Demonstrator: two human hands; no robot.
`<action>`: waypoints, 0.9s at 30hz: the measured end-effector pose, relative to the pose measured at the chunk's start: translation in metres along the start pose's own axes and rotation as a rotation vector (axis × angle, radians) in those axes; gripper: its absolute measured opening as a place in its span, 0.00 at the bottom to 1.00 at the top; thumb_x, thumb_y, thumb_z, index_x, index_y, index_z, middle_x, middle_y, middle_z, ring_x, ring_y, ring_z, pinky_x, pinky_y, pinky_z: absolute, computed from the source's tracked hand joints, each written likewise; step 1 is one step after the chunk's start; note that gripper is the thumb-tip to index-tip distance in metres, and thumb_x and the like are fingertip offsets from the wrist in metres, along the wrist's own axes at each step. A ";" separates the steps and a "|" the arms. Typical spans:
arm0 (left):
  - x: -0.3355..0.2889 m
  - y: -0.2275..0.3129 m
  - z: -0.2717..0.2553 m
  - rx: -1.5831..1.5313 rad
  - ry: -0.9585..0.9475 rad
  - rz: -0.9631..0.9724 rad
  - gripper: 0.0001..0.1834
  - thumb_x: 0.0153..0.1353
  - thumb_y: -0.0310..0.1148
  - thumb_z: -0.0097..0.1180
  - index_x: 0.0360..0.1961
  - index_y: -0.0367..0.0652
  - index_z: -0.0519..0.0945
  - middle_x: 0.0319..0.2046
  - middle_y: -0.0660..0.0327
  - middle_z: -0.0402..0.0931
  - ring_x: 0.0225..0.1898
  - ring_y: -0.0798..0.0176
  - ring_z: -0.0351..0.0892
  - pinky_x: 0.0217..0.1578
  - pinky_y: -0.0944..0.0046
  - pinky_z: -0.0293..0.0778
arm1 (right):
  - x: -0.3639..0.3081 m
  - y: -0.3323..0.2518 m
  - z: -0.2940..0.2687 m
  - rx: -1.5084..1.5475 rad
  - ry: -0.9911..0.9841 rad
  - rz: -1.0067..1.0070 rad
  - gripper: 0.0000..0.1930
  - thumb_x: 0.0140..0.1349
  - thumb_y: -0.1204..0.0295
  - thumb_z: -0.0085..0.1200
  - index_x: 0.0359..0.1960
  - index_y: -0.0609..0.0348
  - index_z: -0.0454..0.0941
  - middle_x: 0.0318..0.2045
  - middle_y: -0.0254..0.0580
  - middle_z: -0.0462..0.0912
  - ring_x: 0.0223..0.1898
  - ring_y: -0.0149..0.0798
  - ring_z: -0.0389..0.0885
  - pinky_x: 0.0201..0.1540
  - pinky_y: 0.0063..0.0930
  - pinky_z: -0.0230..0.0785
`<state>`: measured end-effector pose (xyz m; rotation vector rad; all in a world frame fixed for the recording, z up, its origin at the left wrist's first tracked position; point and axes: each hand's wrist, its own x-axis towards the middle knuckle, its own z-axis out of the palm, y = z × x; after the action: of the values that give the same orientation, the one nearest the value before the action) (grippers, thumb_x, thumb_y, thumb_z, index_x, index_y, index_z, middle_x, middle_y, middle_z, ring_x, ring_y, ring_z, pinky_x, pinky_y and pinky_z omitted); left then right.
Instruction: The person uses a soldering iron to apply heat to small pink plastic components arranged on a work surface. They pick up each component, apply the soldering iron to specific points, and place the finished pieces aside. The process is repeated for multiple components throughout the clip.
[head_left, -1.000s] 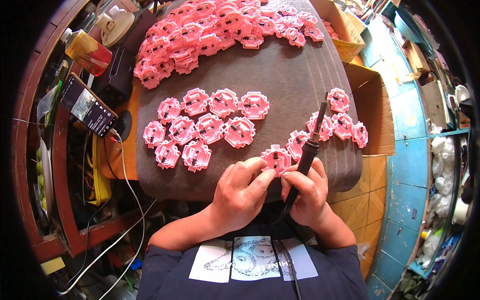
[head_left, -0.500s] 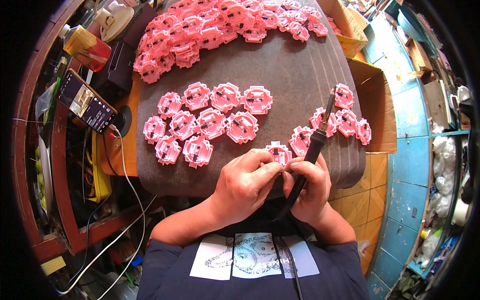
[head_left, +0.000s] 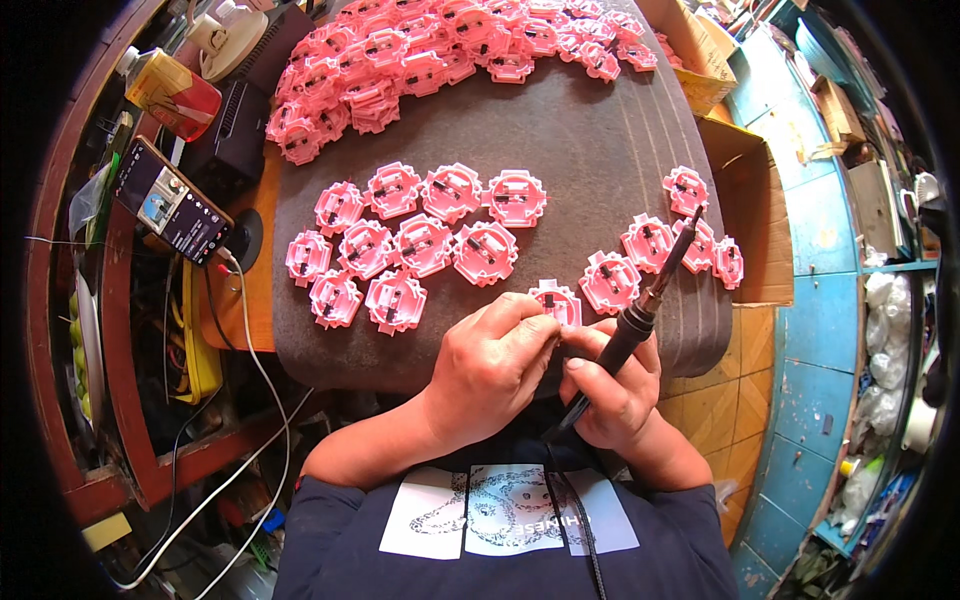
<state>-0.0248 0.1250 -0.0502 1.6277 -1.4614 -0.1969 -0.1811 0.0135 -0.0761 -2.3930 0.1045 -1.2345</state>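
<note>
My right hand [head_left: 622,395] is closed around a black soldering iron [head_left: 632,332], whose metal tip points up and away to the right. My left hand [head_left: 490,355] is closed too, thumb and forefinger pinched at the table's near edge, where its fingertips meet those of my right hand. Whatever lies in that pinch is too small and hidden to make out. Just beyond the fingertips is a pink plastic housing [head_left: 562,303] with a small black part inside, partly covered by my fingers. Another pink housing [head_left: 610,282] lies beside the iron, with several more to its right.
Several pink housings [head_left: 422,246] lie in rows at left on the dark mat [head_left: 590,150]. A large heap of them [head_left: 400,60] covers the far end. A phone [head_left: 172,205] on a stand and a bottle [head_left: 172,95] are left; cardboard boxes [head_left: 750,210] stand right.
The soldering iron has tilted, its tip swinging right and nearer. My right fingers have shifted around it. The housing beside the iron has moved slightly right. The phone's picture has changed.
</note>
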 end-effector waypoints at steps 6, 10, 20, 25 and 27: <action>-0.001 0.002 -0.001 -0.009 0.008 -0.015 0.12 0.59 0.21 0.67 0.44 0.38 0.84 0.40 0.53 0.79 0.37 0.48 0.85 0.36 0.54 0.82 | 0.002 0.002 0.004 0.041 0.030 0.027 0.26 0.50 0.79 0.67 0.53 0.56 0.76 0.46 0.51 0.88 0.40 0.49 0.84 0.42 0.42 0.70; 0.000 0.003 -0.002 0.017 0.006 -0.006 0.12 0.58 0.21 0.67 0.44 0.38 0.84 0.40 0.53 0.78 0.35 0.48 0.84 0.35 0.53 0.82 | 0.003 0.003 0.006 0.040 0.028 0.035 0.27 0.48 0.80 0.68 0.53 0.58 0.76 0.45 0.51 0.88 0.38 0.50 0.84 0.42 0.42 0.71; 0.003 0.006 -0.006 0.060 -0.041 -0.016 0.12 0.58 0.20 0.68 0.44 0.38 0.84 0.40 0.52 0.79 0.36 0.48 0.85 0.35 0.54 0.82 | -0.001 0.005 -0.046 0.038 0.014 0.054 0.24 0.76 0.53 0.58 0.63 0.55 0.71 0.38 0.46 0.89 0.33 0.46 0.80 0.38 0.43 0.73; 0.006 0.009 -0.004 0.054 -0.041 -0.016 0.11 0.58 0.19 0.68 0.42 0.38 0.84 0.40 0.52 0.80 0.36 0.48 0.85 0.35 0.54 0.82 | -0.007 0.000 -0.066 -0.070 0.159 0.058 0.38 0.73 0.36 0.50 0.62 0.62 0.74 0.37 0.51 0.82 0.36 0.51 0.81 0.35 0.45 0.76; 0.008 0.010 -0.003 0.043 -0.053 -0.011 0.11 0.58 0.19 0.68 0.42 0.37 0.84 0.40 0.52 0.80 0.36 0.48 0.86 0.36 0.54 0.82 | -0.006 -0.005 -0.080 -0.035 0.095 0.014 0.33 0.73 0.41 0.55 0.56 0.64 0.79 0.35 0.48 0.80 0.31 0.47 0.78 0.30 0.40 0.71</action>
<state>-0.0276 0.1204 -0.0381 1.6770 -1.5060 -0.2183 -0.2485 -0.0082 -0.0389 -2.3593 0.1731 -1.3499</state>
